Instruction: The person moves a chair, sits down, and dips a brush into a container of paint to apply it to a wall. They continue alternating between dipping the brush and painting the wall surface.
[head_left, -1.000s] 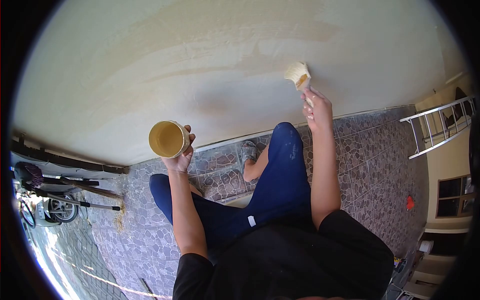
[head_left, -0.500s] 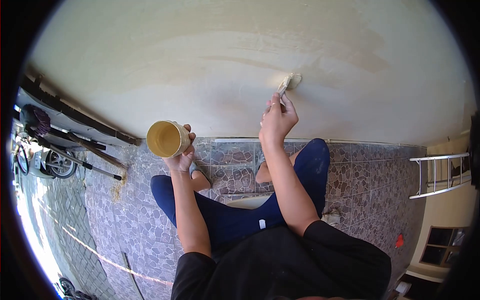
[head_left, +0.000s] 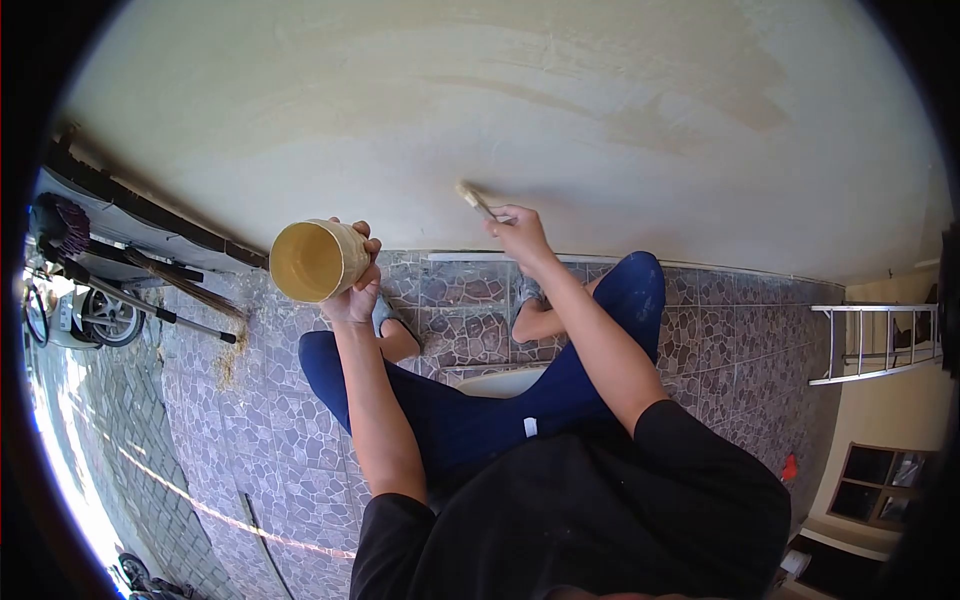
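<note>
My left hand (head_left: 357,280) is wrapped around a cream-coloured paint cup (head_left: 318,262), its mouth tipped toward me and its inside coated yellowish. In my right hand (head_left: 524,238) is a paintbrush (head_left: 474,199), gripped by the handle, with its pale bristles pointing up and to the left. The bristle end lies close against the wall (head_left: 330,130), which is cream with darker, damp-looking streaks above the brush. Both hands are in front of my bent knees.
Patterned tiles (head_left: 720,340) cover the floor beneath me. A white rounded seat edge (head_left: 500,382) shows between my legs. On the right stands a metal ladder (head_left: 875,345). To the left are a broom (head_left: 190,285), a long pole (head_left: 165,312) and a parked motorbike (head_left: 85,315).
My right hand has swung the paintbrush left and down along the wall, toward the cup. The cup in my left hand has shifted slightly left and up.
</note>
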